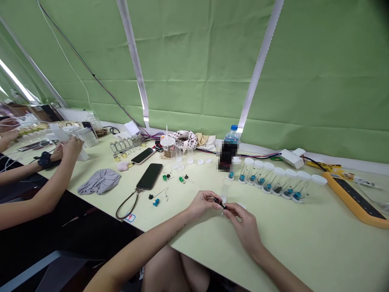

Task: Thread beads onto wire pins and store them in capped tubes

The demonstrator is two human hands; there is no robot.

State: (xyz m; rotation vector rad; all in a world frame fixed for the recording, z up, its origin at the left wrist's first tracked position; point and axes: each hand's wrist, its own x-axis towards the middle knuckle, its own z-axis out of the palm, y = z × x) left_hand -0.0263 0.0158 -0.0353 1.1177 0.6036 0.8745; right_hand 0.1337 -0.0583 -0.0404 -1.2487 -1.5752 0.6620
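My left hand (203,206) and my right hand (244,222) meet over the table, fingertips pinched on a small black piece (220,203) with a thin metal wire near it. Its exact kind is too small to make out. Just behind my fingers stands a clear plastic vial (226,188), partly hidden by them. To the right runs a row of clear vials with white lids (267,166), with blue pieces and thin wires inside. On the left lie a loose blue piece (156,202), a black piece (150,196) with a bent wire, and small green pieces (181,179).
Left of my hands lie a black phone (149,176) with a wrist strap and a grey cloth (99,181). Farther back are an iced drink cup (168,146) and a water bottle (233,134). An orange power strip (354,198) sits right. Another person's hands (68,148) work at left.
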